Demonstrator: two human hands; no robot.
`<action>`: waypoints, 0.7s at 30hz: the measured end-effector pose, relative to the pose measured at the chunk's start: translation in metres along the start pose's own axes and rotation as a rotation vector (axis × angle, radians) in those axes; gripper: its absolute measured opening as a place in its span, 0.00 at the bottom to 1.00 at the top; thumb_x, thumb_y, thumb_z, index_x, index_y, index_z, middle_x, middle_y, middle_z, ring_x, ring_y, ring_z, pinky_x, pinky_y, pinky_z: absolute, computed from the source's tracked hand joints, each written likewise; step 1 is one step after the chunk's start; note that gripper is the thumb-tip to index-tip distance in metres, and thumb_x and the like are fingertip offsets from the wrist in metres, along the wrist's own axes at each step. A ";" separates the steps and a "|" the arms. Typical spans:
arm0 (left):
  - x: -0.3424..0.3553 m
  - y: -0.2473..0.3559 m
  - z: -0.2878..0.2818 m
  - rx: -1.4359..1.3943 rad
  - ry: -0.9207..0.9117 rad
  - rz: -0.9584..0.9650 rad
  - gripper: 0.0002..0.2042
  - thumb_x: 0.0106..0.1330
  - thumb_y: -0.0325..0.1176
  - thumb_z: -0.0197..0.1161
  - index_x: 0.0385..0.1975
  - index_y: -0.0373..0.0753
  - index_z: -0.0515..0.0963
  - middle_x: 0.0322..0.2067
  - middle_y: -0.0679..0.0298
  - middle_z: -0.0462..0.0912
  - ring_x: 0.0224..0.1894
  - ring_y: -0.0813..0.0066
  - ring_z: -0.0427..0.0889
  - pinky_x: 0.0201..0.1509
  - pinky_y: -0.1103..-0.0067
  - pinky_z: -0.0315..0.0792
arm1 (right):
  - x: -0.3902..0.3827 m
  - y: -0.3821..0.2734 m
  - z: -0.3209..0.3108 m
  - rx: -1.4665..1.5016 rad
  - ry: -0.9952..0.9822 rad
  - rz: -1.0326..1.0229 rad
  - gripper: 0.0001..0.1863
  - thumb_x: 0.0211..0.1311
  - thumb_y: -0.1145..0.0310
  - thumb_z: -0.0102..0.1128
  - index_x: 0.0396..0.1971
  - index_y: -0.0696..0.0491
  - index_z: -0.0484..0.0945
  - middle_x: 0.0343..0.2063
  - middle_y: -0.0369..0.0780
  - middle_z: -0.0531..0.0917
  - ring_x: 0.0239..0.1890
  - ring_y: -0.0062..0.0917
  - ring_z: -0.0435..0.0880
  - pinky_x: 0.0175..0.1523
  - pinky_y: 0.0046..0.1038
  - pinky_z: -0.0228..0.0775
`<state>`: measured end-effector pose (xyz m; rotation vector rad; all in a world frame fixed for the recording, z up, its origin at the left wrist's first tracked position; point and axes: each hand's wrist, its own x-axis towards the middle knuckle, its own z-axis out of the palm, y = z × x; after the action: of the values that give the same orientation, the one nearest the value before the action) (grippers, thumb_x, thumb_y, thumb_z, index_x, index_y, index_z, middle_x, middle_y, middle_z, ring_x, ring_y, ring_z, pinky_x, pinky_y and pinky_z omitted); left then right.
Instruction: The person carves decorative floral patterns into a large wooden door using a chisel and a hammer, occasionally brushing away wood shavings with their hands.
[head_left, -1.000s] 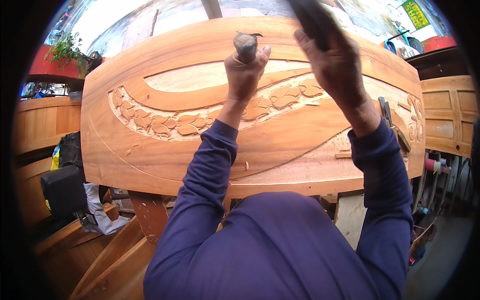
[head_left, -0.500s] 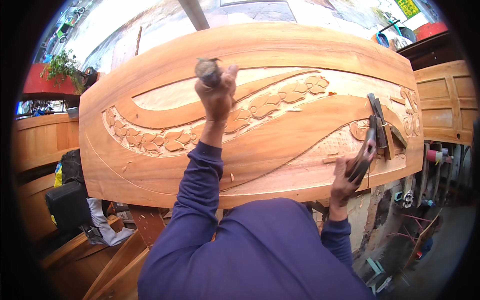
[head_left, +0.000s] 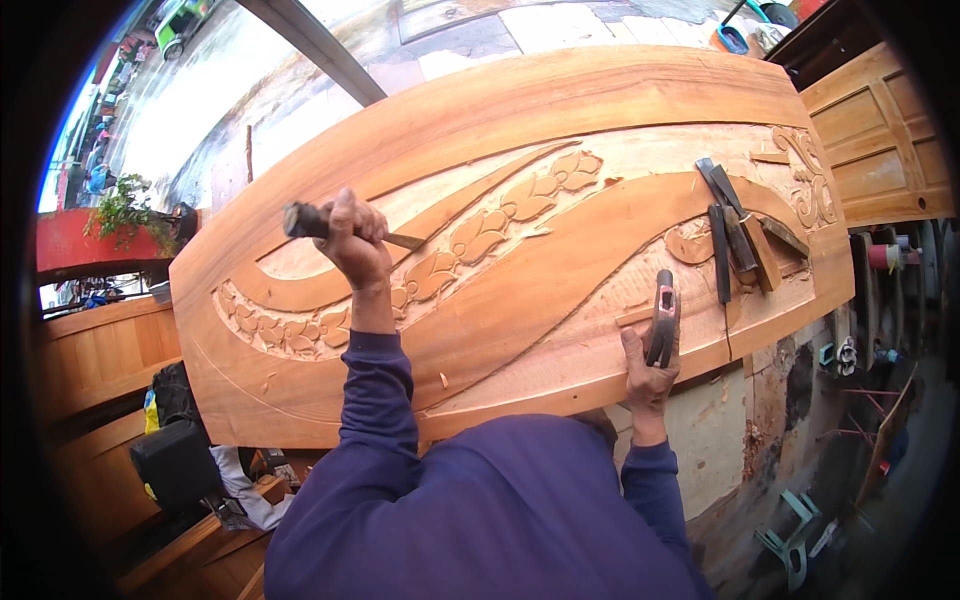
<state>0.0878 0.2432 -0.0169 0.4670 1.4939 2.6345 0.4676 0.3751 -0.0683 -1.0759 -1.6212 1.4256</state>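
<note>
The large carved orange-brown wooden panel (head_left: 560, 285) fills the middle of the view, running from 9 to 3 o'clock. A raised leaf-pattern wooden band (head_left: 480, 235) curves across it from 9 toward 1 o'clock, and a curling wooden scroll relief (head_left: 815, 192) sits between 2 and 3. Around it, a light-brown panelled wooden door (head_left: 880, 125) stands at 2 o'clock, a red planter (head_left: 75, 238) with a leafy green plant (head_left: 122, 212) between 9 and 10, a black boxy padded object (head_left: 175, 465) at 8, and a pale green stool (head_left: 795, 540) at 4. Dark slender hand tools (head_left: 738, 230) lie in a cluster on the panel between 2 and 3.

The left hand (head_left: 355, 245), at 10 o'clock, grips a dark-handled metal chisel (head_left: 407, 242) above the panel, blade toward 3. The right hand (head_left: 650, 375), at 4, clasps a dark rounded block-like tool (head_left: 661, 338) near the panel's edge. Small pale wood chips (head_left: 444, 381) lie on the panel.

Half a second ago the chisel's handle end faced the camera; now it lies sideways, blade visible. The whole view has swung too, so the panel slants more steeply and the stool shows more fully.
</note>
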 end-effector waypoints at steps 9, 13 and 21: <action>0.005 0.004 0.049 -0.053 -0.260 -0.165 0.37 0.74 0.65 0.46 0.56 0.30 0.71 0.28 0.61 0.70 0.32 0.72 0.69 0.37 0.72 0.69 | -0.004 0.002 0.003 -0.199 0.068 0.041 0.30 0.67 0.73 0.68 0.67 0.60 0.69 0.19 0.26 0.68 0.19 0.11 0.65 0.24 0.18 0.56; 0.010 -0.014 0.058 0.019 -0.327 -0.167 0.31 0.76 0.58 0.47 0.57 0.30 0.70 0.33 0.60 0.71 0.35 0.70 0.74 0.40 0.70 0.75 | -0.006 0.002 0.003 -0.256 0.081 0.057 0.28 0.69 0.71 0.67 0.65 0.62 0.70 0.19 0.27 0.69 0.19 0.13 0.66 0.24 0.20 0.56; 0.027 -0.050 0.117 -0.186 -0.373 -0.023 0.17 0.66 0.30 0.74 0.43 0.41 0.69 0.23 0.67 0.77 0.16 0.83 0.70 0.17 0.84 0.63 | 0.000 -0.008 0.009 -0.227 0.040 0.031 0.38 0.70 0.73 0.66 0.75 0.61 0.59 0.20 0.26 0.66 0.20 0.11 0.63 0.25 0.18 0.55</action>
<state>0.0925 0.3718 0.0023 0.8574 1.1249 2.4589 0.4585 0.3713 -0.0618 -1.2536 -1.7755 1.2531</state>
